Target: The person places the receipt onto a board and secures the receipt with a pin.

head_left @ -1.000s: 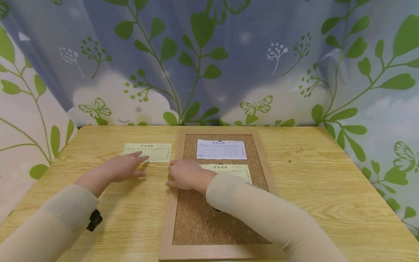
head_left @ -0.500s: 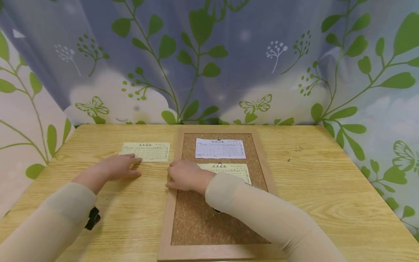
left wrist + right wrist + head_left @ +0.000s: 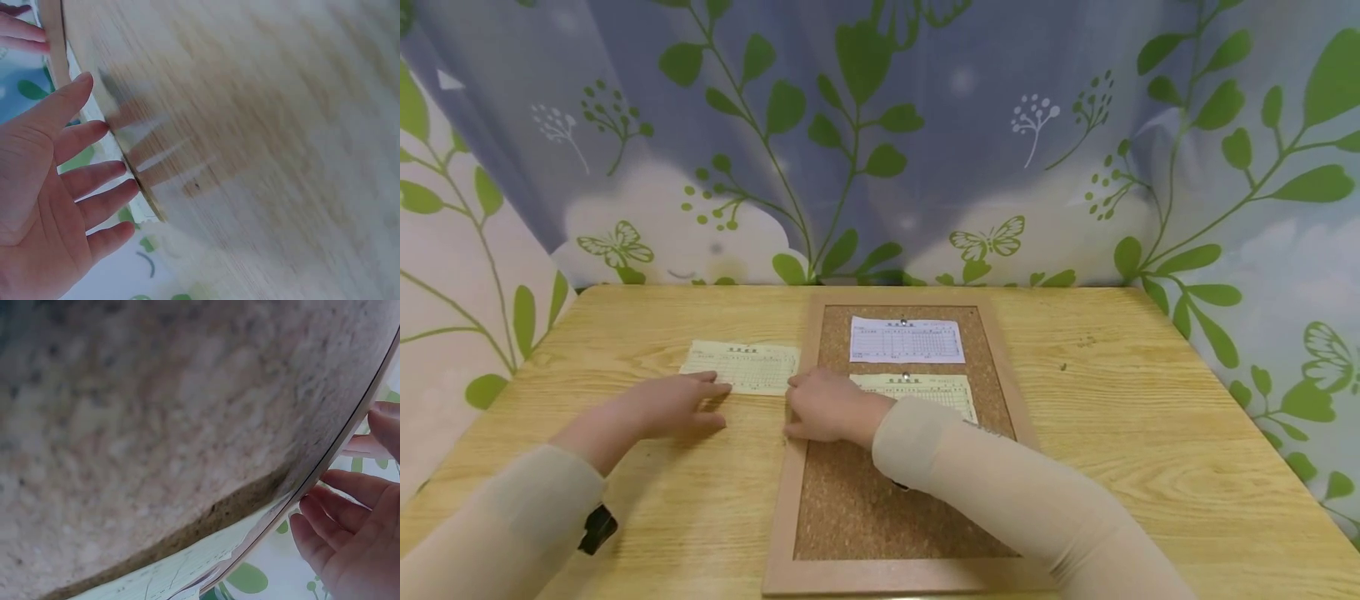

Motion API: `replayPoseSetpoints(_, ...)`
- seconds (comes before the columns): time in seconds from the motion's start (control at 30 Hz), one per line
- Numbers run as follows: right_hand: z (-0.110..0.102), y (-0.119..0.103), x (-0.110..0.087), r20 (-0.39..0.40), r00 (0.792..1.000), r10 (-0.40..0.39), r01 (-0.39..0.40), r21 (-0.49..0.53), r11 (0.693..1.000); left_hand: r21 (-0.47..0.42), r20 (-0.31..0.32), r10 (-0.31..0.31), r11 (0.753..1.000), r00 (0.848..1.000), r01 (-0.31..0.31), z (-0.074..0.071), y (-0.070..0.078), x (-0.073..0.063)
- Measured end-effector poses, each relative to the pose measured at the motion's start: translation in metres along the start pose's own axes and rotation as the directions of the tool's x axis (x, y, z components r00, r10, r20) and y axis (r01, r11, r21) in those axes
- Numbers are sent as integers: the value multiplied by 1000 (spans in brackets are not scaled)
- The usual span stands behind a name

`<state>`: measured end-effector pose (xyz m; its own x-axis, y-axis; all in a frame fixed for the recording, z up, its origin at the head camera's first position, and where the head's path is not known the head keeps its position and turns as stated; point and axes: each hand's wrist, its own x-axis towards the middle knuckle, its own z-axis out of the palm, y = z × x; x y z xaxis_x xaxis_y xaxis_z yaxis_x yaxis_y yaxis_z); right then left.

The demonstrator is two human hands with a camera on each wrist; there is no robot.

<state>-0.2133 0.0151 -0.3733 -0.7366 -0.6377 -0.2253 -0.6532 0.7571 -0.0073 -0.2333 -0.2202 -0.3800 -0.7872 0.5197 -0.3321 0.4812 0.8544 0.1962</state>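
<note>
A loose pale yellow form slip (image 3: 752, 367) lies on the table left of the cork board (image 3: 880, 521). My left hand (image 3: 655, 412) reaches over its near left edge with fingers spread; in the left wrist view the straight fingertips (image 3: 128, 184) press on the slip. My right hand (image 3: 827, 404) lies across the board's left frame, close to the slip's right end. Its gently bent fingers (image 3: 340, 509) touch the board's edge in the right wrist view. On the board, a white slip (image 3: 906, 343) sits above another yellow slip (image 3: 943, 393), partly hidden by my right arm.
Silver pushpins (image 3: 906, 377) hold both slips on the cork at their top edges. The wooden table (image 3: 1135, 417) extends on both sides of the board. A leaf-patterned curtain (image 3: 880, 150) stands behind it.
The loose yellow slip has slid toward me and slightly right, closer to the board and my right hand. My left hand has moved with it; the right hand has stayed put.
</note>
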Motion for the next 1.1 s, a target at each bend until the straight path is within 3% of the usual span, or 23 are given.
replayPoseSetpoints(0.27, 0, -4, -3, 14, 997, -73, 73, -24, 997, 65, -31, 51, 997, 998, -49, 1, 12, -9)
replayPoseSetpoints(0.4, 0, -7, -4, 33, 997, -74, 75, -37, 996, 91, -94, 39, 995, 995, -31, 0, 12, -11)
replayPoseSetpoints(0.5, 0, -8, -5, 45, 996, -74, 76, -45, 996, 105, -143, -25, 994, 989, 41, -2, 9, -11)
replayPoseSetpoints(0.6, 1, -9, -5, 57, 995, -77, 80, -55, 995, 107, -152, -100, 987, 983, 117, -4, 1, -8)
replayPoseSetpoints(0.83, 2, -8, -5, 66, 995, -81, 84, -57, 995, 101, -84, -217, 969, 972, 225, -4, -17, 9)
replayPoseSetpoints(1.1, 4, -9, -4, 81, 991, -104, 111, -91, 990, -45, -71, -313, 949, 947, 311, -4, -29, 20)
